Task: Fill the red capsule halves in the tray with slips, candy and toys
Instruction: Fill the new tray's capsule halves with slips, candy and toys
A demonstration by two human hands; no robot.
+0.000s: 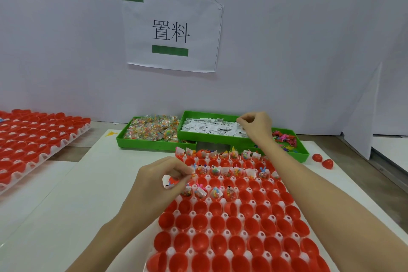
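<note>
A single wide-angle view comes from the person's head, looking forward and slightly down across a white work surface (66,216) toward a pale back wall (287,40). The wall fills the upper half of the frame, with a paper sign (171,31) almost centred, so the camera faces the wall nearly square-on. The near edge of the surface lies under the bottom of the frame, and both forearms enter from there, showing how close the camera sits. The white tray (174,250) of red halves is cut off at the bottom edge. Straight lines bend toward the frame's sides. There is no second view to share coverage.
</note>
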